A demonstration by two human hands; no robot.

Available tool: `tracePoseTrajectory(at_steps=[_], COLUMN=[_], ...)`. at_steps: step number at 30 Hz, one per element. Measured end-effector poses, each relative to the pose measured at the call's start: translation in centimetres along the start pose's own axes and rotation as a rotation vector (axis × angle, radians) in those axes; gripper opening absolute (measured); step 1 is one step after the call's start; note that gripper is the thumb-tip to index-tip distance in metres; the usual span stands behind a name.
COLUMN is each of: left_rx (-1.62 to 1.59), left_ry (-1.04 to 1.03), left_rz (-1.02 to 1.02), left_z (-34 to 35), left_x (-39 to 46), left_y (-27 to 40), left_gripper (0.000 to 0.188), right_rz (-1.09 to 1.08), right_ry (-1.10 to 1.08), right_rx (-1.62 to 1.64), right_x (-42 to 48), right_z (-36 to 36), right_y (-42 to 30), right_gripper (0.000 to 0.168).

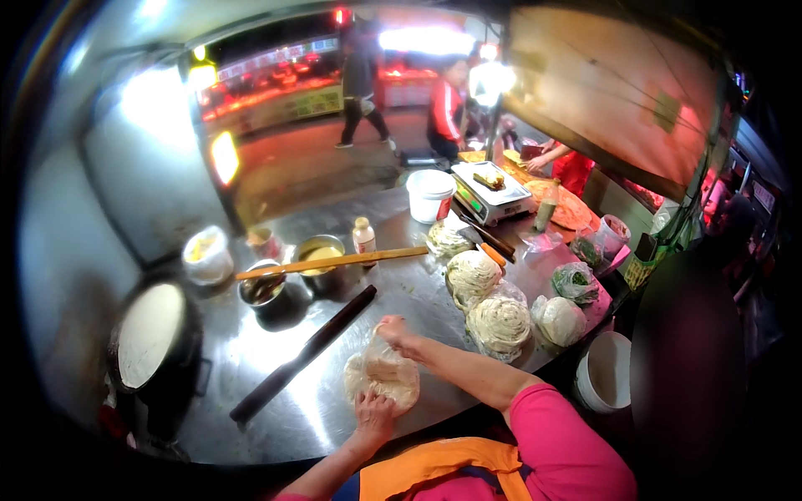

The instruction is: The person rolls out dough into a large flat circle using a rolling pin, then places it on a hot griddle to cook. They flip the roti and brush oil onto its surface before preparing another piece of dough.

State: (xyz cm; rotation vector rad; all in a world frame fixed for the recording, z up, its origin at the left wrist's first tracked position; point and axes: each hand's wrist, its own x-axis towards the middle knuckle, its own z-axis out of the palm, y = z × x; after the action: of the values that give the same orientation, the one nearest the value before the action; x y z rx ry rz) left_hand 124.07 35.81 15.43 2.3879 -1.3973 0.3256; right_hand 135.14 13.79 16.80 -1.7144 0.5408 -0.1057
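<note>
In front of me a round of dough [401,394] lies on the steel worktop, partly covered by clear plastic film [378,356]. The fingers of my left hand [374,412] rest on its near side; whether they grip it I cannot tell. My right hand [393,333] is closed on the gathered plastic at the far side, pulled up above the dough. To the left, a dark rolling pin [307,354] lies diagonally. Coiled dough [499,325] under plastic sits to the right, with more coils [474,275] behind it.
A round griddle [153,335] stands at left. A wooden stick [332,262] lies across a pot of yellowish liquid [321,253] and a metal pot [263,291]. Beyond are a bottle [363,241], a lidded white bucket [431,195] and a scale [492,191]. Another person's hand [537,164] works at far right.
</note>
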Motion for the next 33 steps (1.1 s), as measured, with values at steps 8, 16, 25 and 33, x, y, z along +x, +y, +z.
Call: tracePoseTrajectory(at_steps=[8,16,25,33], left_rx=[-0.443,-0.496,-0.193,-0.317], left_ry=[-0.114,-0.452,-0.286,-0.226], left_rz=[0.365,0.119,-0.185,0.380], left_z=[-2.4,-0.4,-4.6,-4.3], left_x=[1.9,-3.0,-2.9,-3.8], left_y=[-3.4,-4.1,-7.6,-1.7], left_gripper=[0.005,0.014,0.043,0.027], right_rz=[0.542,0.195,-0.097,0.265], right_ry=[-0.005,-0.289,0.185,0.195], right_rx=[0.559,0.329,-0.595,-0.057], right_x=[-5.7,-7.3,-13.4,-9.9], right_z=[-4.1,-7.0,-8.7,-7.8], right_y=[-3.1,-2.0,3.8,9.1], right_gripper=[0.034,0.017,0.045,0.010])
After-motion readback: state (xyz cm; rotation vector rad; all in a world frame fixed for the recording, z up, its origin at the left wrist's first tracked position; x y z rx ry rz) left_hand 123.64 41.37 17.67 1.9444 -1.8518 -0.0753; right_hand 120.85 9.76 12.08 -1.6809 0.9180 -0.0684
